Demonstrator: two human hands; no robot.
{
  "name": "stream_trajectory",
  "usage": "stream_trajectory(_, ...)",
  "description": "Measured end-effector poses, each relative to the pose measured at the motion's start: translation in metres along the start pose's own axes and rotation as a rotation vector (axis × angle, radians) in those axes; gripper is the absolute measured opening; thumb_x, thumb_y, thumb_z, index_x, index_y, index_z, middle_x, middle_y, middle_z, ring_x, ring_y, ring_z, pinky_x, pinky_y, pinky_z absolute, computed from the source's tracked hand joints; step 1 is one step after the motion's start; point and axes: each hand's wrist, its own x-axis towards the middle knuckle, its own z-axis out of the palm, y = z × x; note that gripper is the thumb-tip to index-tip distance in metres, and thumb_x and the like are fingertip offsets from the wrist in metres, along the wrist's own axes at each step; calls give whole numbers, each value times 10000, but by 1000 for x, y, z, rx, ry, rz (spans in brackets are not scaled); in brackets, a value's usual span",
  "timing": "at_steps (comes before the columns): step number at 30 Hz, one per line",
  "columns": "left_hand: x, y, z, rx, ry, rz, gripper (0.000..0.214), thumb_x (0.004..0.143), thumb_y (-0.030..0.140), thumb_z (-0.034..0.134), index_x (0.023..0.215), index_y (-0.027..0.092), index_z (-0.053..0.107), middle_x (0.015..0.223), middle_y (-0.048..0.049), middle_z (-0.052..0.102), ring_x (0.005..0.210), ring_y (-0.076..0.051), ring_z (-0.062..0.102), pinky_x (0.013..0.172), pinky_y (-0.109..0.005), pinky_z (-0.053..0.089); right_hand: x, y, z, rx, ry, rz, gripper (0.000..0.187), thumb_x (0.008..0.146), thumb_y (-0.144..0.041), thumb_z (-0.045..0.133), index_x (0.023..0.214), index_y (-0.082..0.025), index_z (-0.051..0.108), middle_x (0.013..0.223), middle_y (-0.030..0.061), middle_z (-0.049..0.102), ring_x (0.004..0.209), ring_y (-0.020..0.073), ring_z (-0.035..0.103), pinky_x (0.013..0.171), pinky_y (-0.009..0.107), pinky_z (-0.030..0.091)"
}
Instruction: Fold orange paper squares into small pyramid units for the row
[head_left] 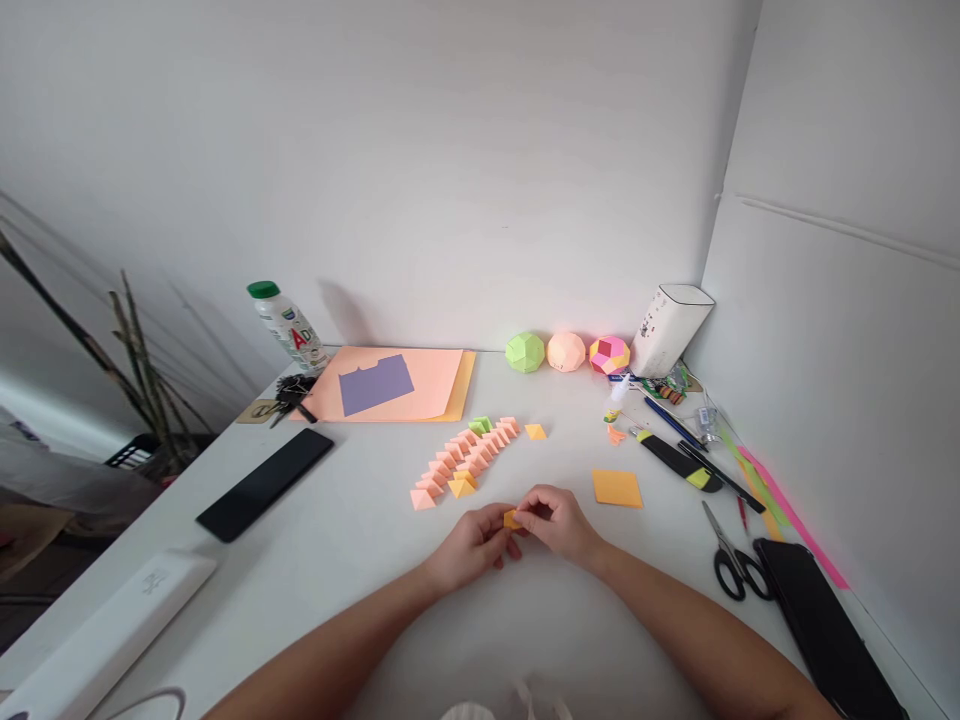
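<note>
Between my two hands is a small piece of orange paper (511, 519), partly covered by the fingers. My left hand (472, 547) pinches it from the left, and my right hand (559, 522) grips its right side with thumb and fingers closed. Just beyond the hands stand two slanting rows of folded pink paper pieces (442, 468), with a few orange pieces (463, 484) at the near end and green ones (480, 426) at the far end. A single orange folded piece (535, 432) lies apart. To the right rests a flat stack of orange paper (617, 488).
Green (525, 352), peach (566, 351) and multicoloured paper balls (609, 355) line the wall. Scissors (731, 560), a cutter (677, 461) and a glue bottle (616, 400) lie right. At left are a black phone (266, 485), peach sheets (435, 380) and a white bottle (289, 325).
</note>
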Motion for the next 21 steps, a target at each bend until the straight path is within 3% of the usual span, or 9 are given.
stream_trajectory(5,-2,1,-1,-14,0,-17,219,840,289,483,976,142,572,891,-81,668,685,-157,633,549,-243,470,0,-4,0,77,-36,63,128,768,-297,630,757,-176,588,691,1,606,623,147,605,595,268,492)
stream_trajectory(10,0,1,0,-45,32,-50,152,820,288,502,875,154,547,875,-71,673,643,-149,636,505,-230,454,0,-8,-3,45,-85,50,154,793,-302,595,713,-173,567,631,-9,584,600,136,560,579,257,449)
stream_trajectory(15,1,-3,0,-35,69,-106,190,821,338,498,726,175,474,641,-5,635,468,-110,564,416,-206,403,1,-7,-4,-9,-38,3,158,795,-292,573,698,-170,543,662,-18,528,590,112,472,565,239,404)
stream_trajectory(21,3,-7,0,-80,110,-77,221,809,372,508,712,183,444,580,26,599,404,-85,512,385,-192,371,0,-4,1,-199,-37,-132,51,719,-180,561,680,-176,529,674,-7,512,604,125,461,556,239,391)
